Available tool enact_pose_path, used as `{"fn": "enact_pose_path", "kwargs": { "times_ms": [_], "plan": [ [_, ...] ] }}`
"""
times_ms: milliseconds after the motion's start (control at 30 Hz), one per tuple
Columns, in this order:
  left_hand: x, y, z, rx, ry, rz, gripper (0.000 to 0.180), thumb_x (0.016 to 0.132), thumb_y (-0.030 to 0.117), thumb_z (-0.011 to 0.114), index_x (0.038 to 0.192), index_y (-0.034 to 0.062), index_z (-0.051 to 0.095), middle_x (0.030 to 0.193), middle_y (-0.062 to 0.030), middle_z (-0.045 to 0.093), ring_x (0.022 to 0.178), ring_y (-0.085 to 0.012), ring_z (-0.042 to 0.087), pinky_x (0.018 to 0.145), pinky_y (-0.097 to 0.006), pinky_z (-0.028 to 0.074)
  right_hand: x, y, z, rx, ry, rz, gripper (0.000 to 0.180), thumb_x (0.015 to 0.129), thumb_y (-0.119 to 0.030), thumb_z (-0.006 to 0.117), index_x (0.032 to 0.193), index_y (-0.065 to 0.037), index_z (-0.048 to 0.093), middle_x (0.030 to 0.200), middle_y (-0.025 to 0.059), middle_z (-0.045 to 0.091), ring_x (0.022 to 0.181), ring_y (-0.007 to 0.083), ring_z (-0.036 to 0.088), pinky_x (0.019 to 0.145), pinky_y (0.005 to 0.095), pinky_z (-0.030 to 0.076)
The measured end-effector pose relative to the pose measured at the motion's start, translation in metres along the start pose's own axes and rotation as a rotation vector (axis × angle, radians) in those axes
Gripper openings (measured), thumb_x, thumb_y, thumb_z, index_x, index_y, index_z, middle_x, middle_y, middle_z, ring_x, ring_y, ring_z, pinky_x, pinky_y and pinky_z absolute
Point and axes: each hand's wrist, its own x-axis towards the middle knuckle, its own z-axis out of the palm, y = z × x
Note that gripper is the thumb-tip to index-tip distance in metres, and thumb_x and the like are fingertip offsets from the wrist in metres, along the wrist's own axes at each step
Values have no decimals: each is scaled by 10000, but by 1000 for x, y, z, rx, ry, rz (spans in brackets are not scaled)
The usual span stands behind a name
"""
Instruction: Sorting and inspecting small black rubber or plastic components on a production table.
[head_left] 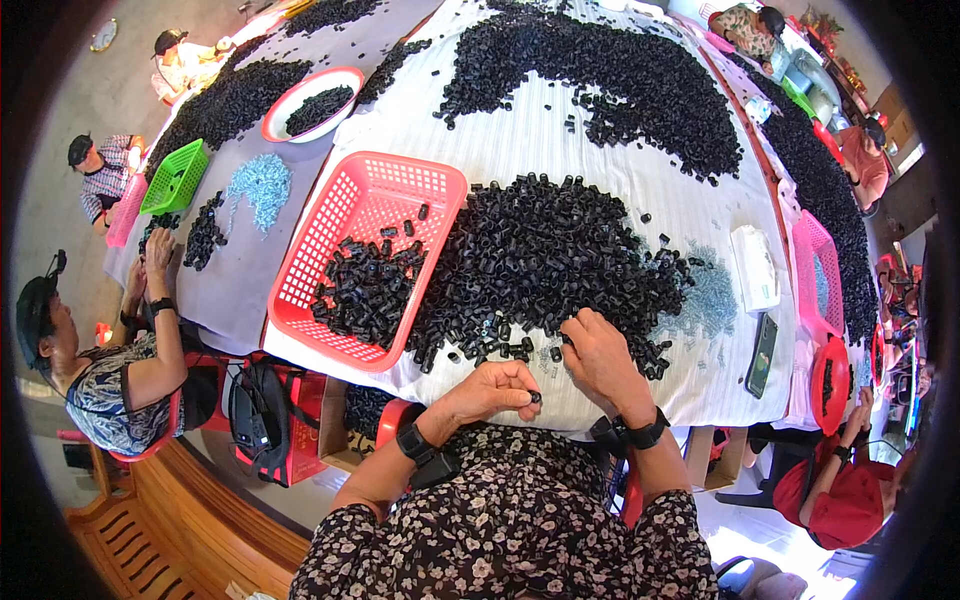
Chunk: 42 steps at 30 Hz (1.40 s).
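Note:
My left hand [490, 392] pinches a small black plastic piece [535, 398] between thumb and fingertips, just over the table's near edge. To its right, my right hand [603, 362] reaches onto the near edge of a large heap of black plastic pieces [545, 240]. Its fingers are bent together and their tips point down; whatever they grip is hidden. Left of the heap stands a pink-red plastic basket [285, 290], part filled with the same black pieces. A spread of small pale blue clear pieces [708, 300] lies at the heap's right side.
On the right lie a phone [762, 355] and a white packet [755, 268]. Another heap of black pieces [600, 75] covers the far cloth. At left are a white bowl with a red rim [357, 78], a green basket [178, 172] and a seated person [120, 370]. More people sit around the tables.

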Motion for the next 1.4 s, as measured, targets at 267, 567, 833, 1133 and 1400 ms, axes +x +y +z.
{"fn": "enact_pose_path", "kwargs": {
  "times_ms": [267,567,833,1133,1400],
  "plan": [
    [-1,-2,-2,-5,27,1,124,883,51,600,984,-13,566,888,-126,663,765,-181,651,736,-308,534,0,7,4,207,93,157,136,766,-41,601,858,-22,503,792,141,497,723,309,543,638,389,445],
    [-2,-1,-1,0,30,-8,130,881,54,605,985,-13,567,895,-127,667,767,-180,657,741,-314,539,-5,14,-11,343,263,284,134,804,-15,605,912,-12,526,746,123,487,632,255,523,581,340,432],
    [-2,0,-1,-3,19,4,135,883,56,603,994,-13,568,898,-123,668,771,-175,655,745,-312,539,3,5,-6,-142,384,97,170,692,27,590,848,-22,542,827,131,493,784,327,505,666,420,422],
    [-2,0,0,5,23,14,131,883,53,602,989,-15,564,884,-120,665,766,-177,652,741,-312,538,2,0,8,-222,84,-13,72,693,-31,567,740,-42,514,785,96,461,760,262,503,661,360,429],
    [-1,-3,-3,-16,-4,18,146,887,68,604,997,-24,572,912,-121,651,803,-178,632,756,-318,511,4,6,23,-286,84,-15,66,766,-54,567,796,-44,509,794,97,501,747,266,543,633,357,447]
  ]
}}
